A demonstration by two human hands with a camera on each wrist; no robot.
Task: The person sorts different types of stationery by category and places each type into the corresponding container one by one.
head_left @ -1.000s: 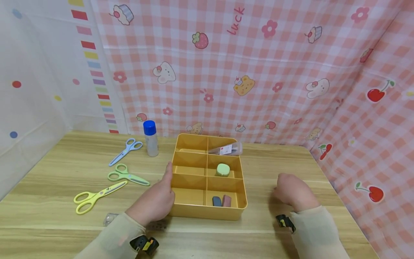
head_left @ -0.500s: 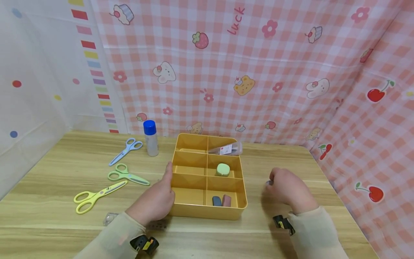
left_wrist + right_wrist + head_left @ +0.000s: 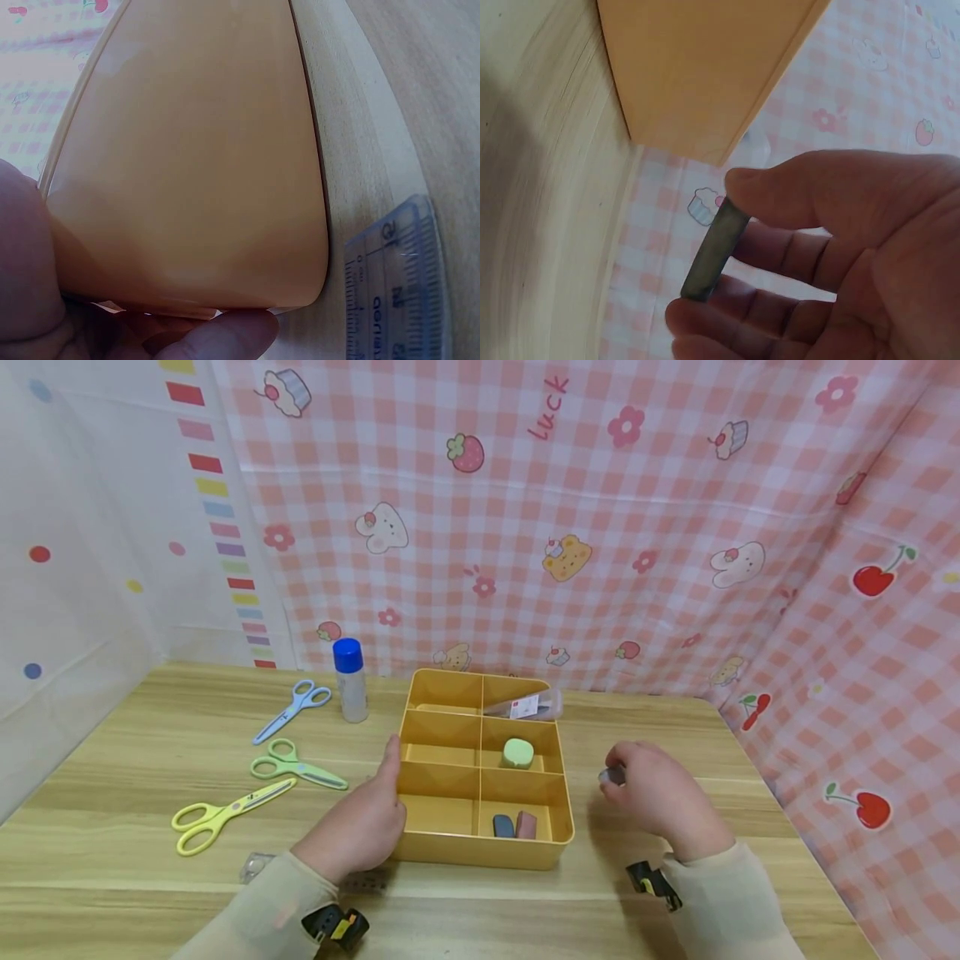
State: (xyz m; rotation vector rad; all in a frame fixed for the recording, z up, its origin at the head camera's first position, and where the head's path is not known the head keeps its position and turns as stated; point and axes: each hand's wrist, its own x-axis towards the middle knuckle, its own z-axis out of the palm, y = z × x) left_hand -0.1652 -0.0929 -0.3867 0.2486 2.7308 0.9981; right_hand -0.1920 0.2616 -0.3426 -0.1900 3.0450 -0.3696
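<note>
My left hand [image 3: 360, 822] touches the left side of a yellow divided box [image 3: 480, 850], one digit lying along the wall near the rim. In the left wrist view, fingertips rest at the box's corner. My right hand [image 3: 667, 793], right of the box and apart from it, pinches a small grey-green eraser [image 3: 716, 249] between thumb and fingertips. In the box's front right compartment lie a blue eraser [image 3: 503, 826] and a pink eraser [image 3: 526, 825]. Behind them sits a light green rounded block [image 3: 517, 753]. A clear labelled pack [image 3: 525, 705] leans in the back right compartment.
Left of the box lie blue scissors [image 3: 288, 713], green scissors [image 3: 296, 768] and yellow scissors [image 3: 225, 817]. A clear bottle with a blue cap [image 3: 351, 681] stands behind them. A transparent ruler [image 3: 397, 285] lies near the left forearm. Checked cloth [image 3: 480, 510] hangs behind the table.
My right hand has moved left toward the box and slightly away from me, and the grey-green eraser in it has come into view. My left hand and the box have stayed put.
</note>
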